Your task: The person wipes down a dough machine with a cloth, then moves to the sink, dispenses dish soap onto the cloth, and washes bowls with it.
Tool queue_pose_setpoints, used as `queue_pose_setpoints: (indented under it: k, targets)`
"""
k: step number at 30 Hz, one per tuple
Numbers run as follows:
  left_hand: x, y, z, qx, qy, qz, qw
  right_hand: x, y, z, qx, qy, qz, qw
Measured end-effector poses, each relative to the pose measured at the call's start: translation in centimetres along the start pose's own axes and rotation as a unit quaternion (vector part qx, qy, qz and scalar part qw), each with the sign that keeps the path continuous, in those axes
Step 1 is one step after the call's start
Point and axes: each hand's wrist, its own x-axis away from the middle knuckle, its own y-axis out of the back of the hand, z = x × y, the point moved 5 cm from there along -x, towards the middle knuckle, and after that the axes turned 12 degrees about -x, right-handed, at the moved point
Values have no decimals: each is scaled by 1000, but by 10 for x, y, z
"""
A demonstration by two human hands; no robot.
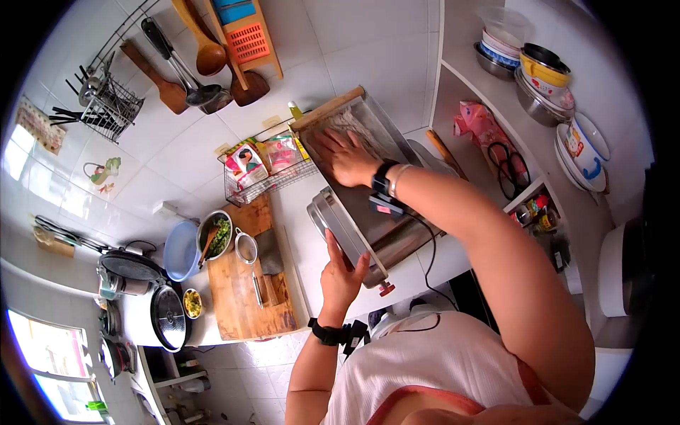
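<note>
In this white-tiled kitchen, the pale tabletop runs across in front of you. Nearest, your left grip sets thumb and forefinger spread against a steel bar with a red knob; whether it clasps, I cannot tell. Beyond, the metal tray stretches lengthwise from near right to far left. Your right grip, nearer the floury powder at its far end, lies unclenched, palm down. Behind, the packets carry print too small to read.
</note>
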Motion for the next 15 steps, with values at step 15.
queue_pose_setpoints:
  k: [15]
  targets:
    - [-5,5,0,-20,-7,43,999,66,7,11,43,46,53,997]
